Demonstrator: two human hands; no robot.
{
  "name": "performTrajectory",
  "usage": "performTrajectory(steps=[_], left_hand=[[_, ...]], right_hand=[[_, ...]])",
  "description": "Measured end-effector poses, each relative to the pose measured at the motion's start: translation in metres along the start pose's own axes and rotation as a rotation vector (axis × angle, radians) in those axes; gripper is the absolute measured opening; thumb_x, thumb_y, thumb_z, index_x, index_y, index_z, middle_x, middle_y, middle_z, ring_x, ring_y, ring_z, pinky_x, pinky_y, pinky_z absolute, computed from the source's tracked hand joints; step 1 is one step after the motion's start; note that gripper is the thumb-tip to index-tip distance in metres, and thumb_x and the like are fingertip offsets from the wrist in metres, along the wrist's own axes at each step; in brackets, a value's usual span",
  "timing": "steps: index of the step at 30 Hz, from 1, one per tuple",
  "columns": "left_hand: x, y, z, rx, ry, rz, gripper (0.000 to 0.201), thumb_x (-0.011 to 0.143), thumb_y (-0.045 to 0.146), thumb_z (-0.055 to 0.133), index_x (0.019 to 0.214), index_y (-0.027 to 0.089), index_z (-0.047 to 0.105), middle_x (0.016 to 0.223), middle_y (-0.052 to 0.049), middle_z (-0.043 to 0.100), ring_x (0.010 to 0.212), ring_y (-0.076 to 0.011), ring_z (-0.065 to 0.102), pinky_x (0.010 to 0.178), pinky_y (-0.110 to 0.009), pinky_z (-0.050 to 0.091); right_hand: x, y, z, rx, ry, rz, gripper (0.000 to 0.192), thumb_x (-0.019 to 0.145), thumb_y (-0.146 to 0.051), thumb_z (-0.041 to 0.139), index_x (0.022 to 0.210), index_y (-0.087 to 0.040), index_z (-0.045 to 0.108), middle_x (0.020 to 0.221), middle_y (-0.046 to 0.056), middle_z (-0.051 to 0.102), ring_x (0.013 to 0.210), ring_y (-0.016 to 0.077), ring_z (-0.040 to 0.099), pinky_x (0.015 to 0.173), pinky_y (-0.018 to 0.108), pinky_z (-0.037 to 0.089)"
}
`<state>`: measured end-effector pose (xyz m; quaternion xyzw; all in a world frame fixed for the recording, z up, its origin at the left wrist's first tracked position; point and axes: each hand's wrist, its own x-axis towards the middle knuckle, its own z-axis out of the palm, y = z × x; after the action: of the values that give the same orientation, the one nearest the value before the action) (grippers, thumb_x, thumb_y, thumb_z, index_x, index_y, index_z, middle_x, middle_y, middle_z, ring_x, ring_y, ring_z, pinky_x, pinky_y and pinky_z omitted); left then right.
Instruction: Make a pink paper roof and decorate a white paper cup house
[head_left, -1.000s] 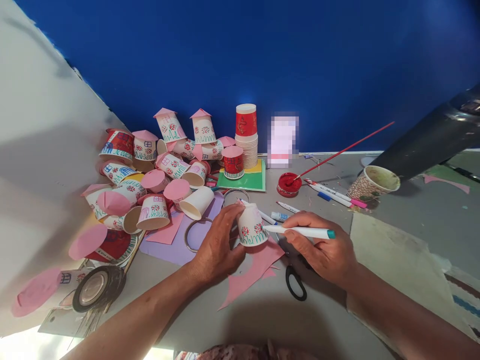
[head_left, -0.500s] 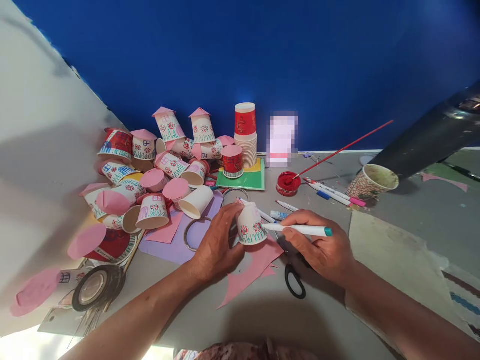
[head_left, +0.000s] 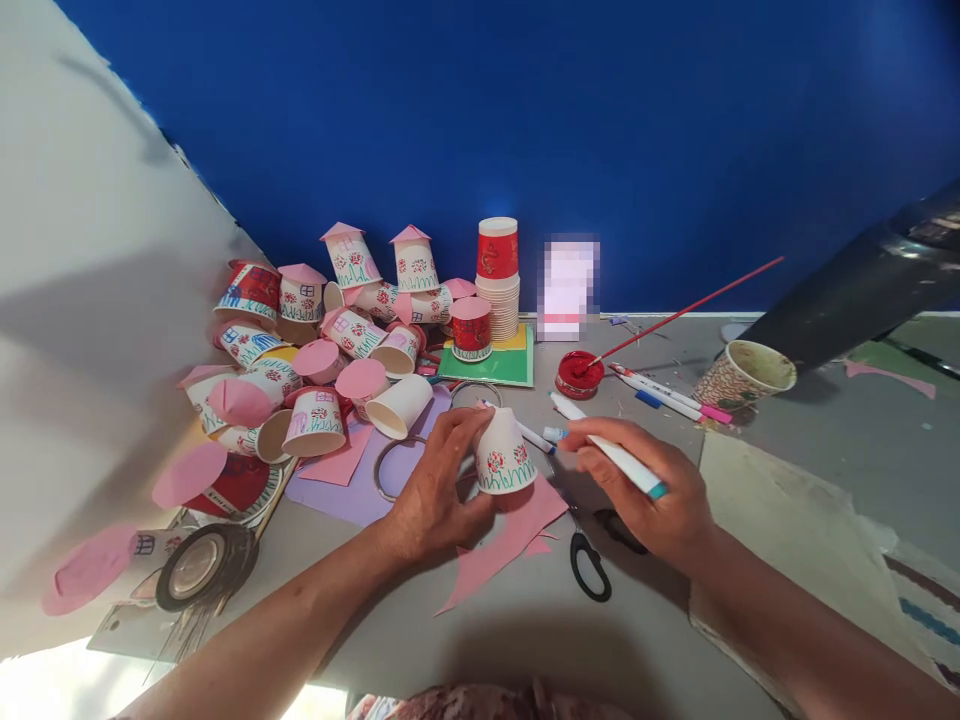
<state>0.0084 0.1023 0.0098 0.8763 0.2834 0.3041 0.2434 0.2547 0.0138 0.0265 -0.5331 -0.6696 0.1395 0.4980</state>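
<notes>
In the head view my left hand (head_left: 442, 485) grips a white paper cup (head_left: 507, 452) turned upside down. Red dotted flowers and a zigzag of green strokes run round its lower part. My right hand (head_left: 649, 485) holds a white marker (head_left: 626, 465) with a teal end, its tip up and to the left, apart from the cup. Under the cup lies a cut piece of pink paper (head_left: 499, 565). Black-handled scissors (head_left: 590, 568) rest below my right hand, which partly hides them.
Decorated cups with pink paper roofs (head_left: 315, 422) pile up at the left. A stack of paper cups (head_left: 498, 305) stands on a green pad (head_left: 510, 370). Behind are a red paint pot (head_left: 579, 376) with a brush, loose markers (head_left: 667, 392) and a patterned cup (head_left: 742, 375). Tape rolls (head_left: 196, 568) sit front left.
My right hand has drawn the marker away from the cup, and its tip now points further upward. The cup has stayed in my left hand. The whole view has shifted slightly.
</notes>
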Motion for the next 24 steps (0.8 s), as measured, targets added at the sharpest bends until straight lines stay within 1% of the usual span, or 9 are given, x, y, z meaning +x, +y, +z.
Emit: performTrajectory(steps=[2, 5, 8, 12, 14, 17, 19, 22, 24], left_hand=[[0.000, 0.001, -0.002, 0.046, -0.011, 0.014, 0.094, 0.075, 0.008, 0.072, 0.156, 0.030, 0.031, 0.148, -0.014, 0.049, 0.139, -0.0344, 0.050, 0.114, -0.053, 0.047], [0.000, 0.006, -0.004, 0.128, 0.016, 0.085, 0.097, 0.076, 0.017, 0.077, 0.158, 0.029, 0.026, 0.148, -0.016, 0.052, 0.135, -0.0369, 0.052, 0.111, -0.055, 0.045], [0.000, 0.013, -0.004, 0.164, 0.012, 0.171, 0.095, 0.079, 0.022, 0.077, 0.157, 0.027, 0.023, 0.142, -0.017, 0.056, 0.130, -0.0381, 0.054, 0.107, -0.055, 0.045], [-0.002, 0.023, -0.005, 0.147, -0.012, 0.231, 0.091, 0.082, 0.029, 0.078, 0.156, 0.026, 0.025, 0.137, -0.017, 0.059, 0.124, -0.0369, 0.056, 0.103, -0.055, 0.045], [-0.004, 0.024, -0.005, 0.084, 0.007, 0.222, 0.093, 0.082, 0.032, 0.079, 0.157, 0.027, 0.025, 0.142, -0.017, 0.055, 0.129, -0.0372, 0.053, 0.107, -0.057, 0.044], [-0.006, 0.020, -0.006, -0.155, -0.029, 0.099, 0.104, 0.077, 0.034, 0.084, 0.160, 0.030, 0.022, 0.157, -0.018, 0.042, 0.144, -0.0386, 0.044, 0.114, -0.059, 0.043], [-0.005, 0.017, -0.006, -0.370, -0.084, 0.000, 0.105, 0.075, 0.035, 0.087, 0.160, 0.032, 0.026, 0.162, -0.016, 0.038, 0.147, -0.0385, 0.042, 0.115, -0.057, 0.045], [-0.003, 0.015, -0.003, -0.638, -0.112, -0.057, 0.089, 0.077, 0.033, 0.086, 0.153, 0.031, 0.040, 0.156, -0.014, 0.049, 0.141, -0.0363, 0.052, 0.112, -0.054, 0.051], [-0.001, 0.015, -0.001, -0.703, -0.092, -0.064, 0.082, 0.077, 0.028, 0.085, 0.149, 0.029, 0.045, 0.151, -0.013, 0.054, 0.137, -0.0346, 0.057, 0.110, -0.052, 0.053]], right_hand=[[0.002, 0.001, 0.000, -0.111, -0.054, -0.053, 0.032, 0.095, -0.038, 0.072, 0.124, -0.025, 0.067, 0.108, 0.008, 0.078, 0.086, 0.0217, 0.075, 0.080, 0.034, 0.061], [0.002, 0.002, 0.003, -0.211, -0.145, -0.153, 0.073, 0.079, -0.046, 0.088, 0.140, -0.024, 0.057, 0.123, 0.014, 0.073, 0.109, 0.0313, 0.069, 0.090, 0.044, 0.061], [0.000, 0.003, 0.008, -0.264, -0.230, -0.237, 0.093, 0.071, -0.042, 0.094, 0.149, -0.025, 0.046, 0.132, 0.016, 0.070, 0.117, 0.0360, 0.063, 0.095, 0.052, 0.060], [-0.004, 0.003, 0.011, -0.281, -0.244, -0.313, 0.086, 0.076, -0.028, 0.089, 0.150, -0.028, 0.044, 0.131, 0.014, 0.070, 0.117, 0.0363, 0.062, 0.098, 0.055, 0.058], [-0.005, 0.003, 0.010, -0.223, -0.215, -0.302, 0.080, 0.078, -0.026, 0.086, 0.147, -0.029, 0.046, 0.131, 0.013, 0.070, 0.120, 0.0356, 0.062, 0.101, 0.054, 0.057], [-0.008, 0.004, 0.006, -0.020, -0.192, -0.166, 0.076, 0.078, -0.034, 0.087, 0.144, -0.030, 0.051, 0.139, 0.012, 0.064, 0.127, 0.0338, 0.061, 0.106, 0.051, 0.055], [-0.010, 0.005, 0.005, 0.128, -0.180, -0.055, 0.076, 0.077, -0.041, 0.089, 0.143, -0.031, 0.052, 0.143, 0.011, 0.062, 0.130, 0.0325, 0.061, 0.109, 0.049, 0.053], [-0.012, 0.008, 0.007, 0.303, -0.159, 0.058, 0.079, 0.074, -0.050, 0.090, 0.142, -0.030, 0.053, 0.142, 0.012, 0.063, 0.131, 0.0320, 0.062, 0.109, 0.048, 0.054], [-0.011, 0.010, 0.008, 0.357, -0.172, 0.090, 0.082, 0.073, -0.052, 0.090, 0.143, -0.029, 0.053, 0.143, 0.013, 0.063, 0.131, 0.0320, 0.063, 0.108, 0.048, 0.054]])
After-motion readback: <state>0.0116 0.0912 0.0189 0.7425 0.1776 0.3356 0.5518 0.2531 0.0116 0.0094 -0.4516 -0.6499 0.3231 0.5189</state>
